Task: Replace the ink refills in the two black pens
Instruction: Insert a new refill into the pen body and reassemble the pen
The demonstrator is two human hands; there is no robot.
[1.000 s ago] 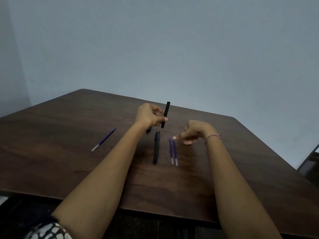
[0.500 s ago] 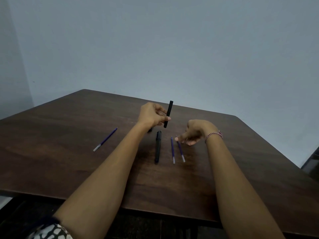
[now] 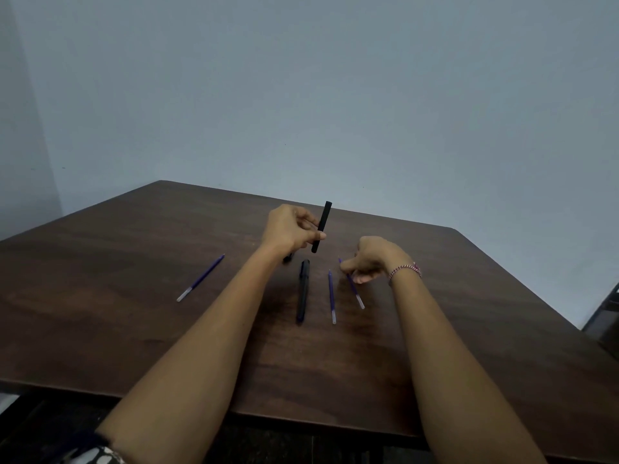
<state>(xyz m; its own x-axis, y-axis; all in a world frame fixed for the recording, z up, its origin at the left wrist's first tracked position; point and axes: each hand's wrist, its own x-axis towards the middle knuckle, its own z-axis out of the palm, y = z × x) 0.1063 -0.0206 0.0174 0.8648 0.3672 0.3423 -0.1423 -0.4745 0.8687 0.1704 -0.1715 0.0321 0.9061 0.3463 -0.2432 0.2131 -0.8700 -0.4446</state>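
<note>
My left hand (image 3: 289, 231) holds a black pen barrel (image 3: 322, 226) nearly upright above the brown table (image 3: 134, 313). A small black pen piece (image 3: 287, 258) lies on the table under that wrist, mostly hidden. The second black pen (image 3: 303, 289) lies flat below the left hand. To its right lies a purple refill (image 3: 331, 296). My right hand (image 3: 371, 257) pinches the far end of another purple refill (image 3: 354, 289), whose white tip slants toward me. A third purple refill (image 3: 201, 277) lies alone to the left.
The table's front edge (image 3: 301, 420) runs under my forearms, and its right corner falls away toward a dark chair (image 3: 606, 316). A plain grey-blue wall stands behind the table.
My right hand has taken hold of the right-hand refill and swung its far end rightward, away from its neighbour. The left hand has kept the barrel raised, almost still.
</note>
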